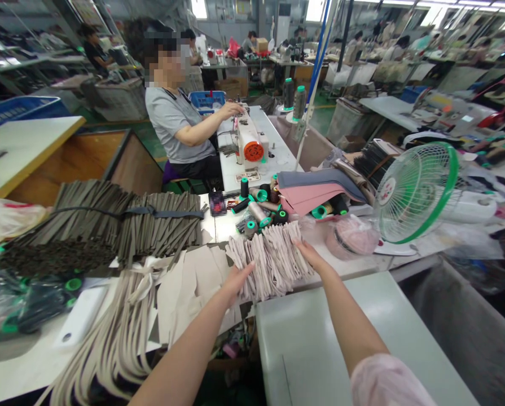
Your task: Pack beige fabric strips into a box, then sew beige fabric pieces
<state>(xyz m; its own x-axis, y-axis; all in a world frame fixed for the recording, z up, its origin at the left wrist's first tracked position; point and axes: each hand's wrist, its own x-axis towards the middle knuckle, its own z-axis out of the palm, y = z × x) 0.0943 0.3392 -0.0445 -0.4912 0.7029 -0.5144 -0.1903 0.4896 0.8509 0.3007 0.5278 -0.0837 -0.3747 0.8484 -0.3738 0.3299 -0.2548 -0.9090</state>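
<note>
A bundle of folded pale pinkish-beige fabric strips lies at the near edge of the worktable, between my two hands. My left hand grips its left side; the thumb shows on top and the other fingers are hidden. At the right end, my right hand holds the bundle with its fingers against the outer strips. Flat beige cut pieces lie just left of the bundle. Further left, long beige strips are tied together and hang over the edge.
Dark strip bundles are stacked at left. Thread cones, pink and grey sheets and a green-rimmed fan stand beyond and right. A pale green tabletop is close in front. A co-worker sits at a sewing machine.
</note>
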